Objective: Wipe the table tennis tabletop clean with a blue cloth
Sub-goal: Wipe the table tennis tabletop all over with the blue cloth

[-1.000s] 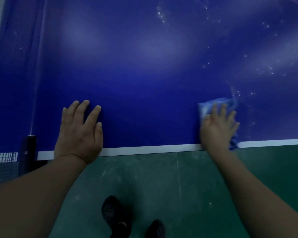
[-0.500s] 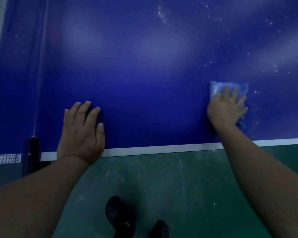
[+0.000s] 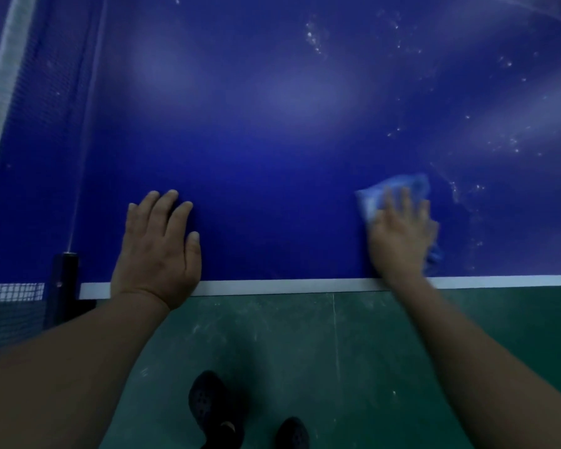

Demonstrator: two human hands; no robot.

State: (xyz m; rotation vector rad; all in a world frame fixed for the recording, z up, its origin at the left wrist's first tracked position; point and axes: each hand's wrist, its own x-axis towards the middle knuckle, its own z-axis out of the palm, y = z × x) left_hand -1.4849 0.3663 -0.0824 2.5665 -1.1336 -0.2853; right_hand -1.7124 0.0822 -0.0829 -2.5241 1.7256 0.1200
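Note:
The dark blue table tennis tabletop [image 3: 272,140] fills the upper view, its white edge line [image 3: 289,285] running across in front of me. My right hand [image 3: 400,238] lies flat with straight fingers on a light blue cloth [image 3: 374,194], pressing it to the table near the front edge; the cloth shows beyond my fingertips and at the right of my palm. It looks motion-blurred. My left hand [image 3: 157,249] rests flat on the tabletop, fingers spread, heel at the white edge. White specks and smears [image 3: 467,189] lie right of the cloth and toward the far right.
The net [image 3: 30,92] with its white top band runs along the left side, held by a black post [image 3: 65,286] at the table's edge. Below the edge is green floor [image 3: 305,351], with my dark shoes [image 3: 214,406] on it.
My right hand slid the cloth away from the front edge half a second ago, then back toward the edge and a little left now. My left hand has stayed put.

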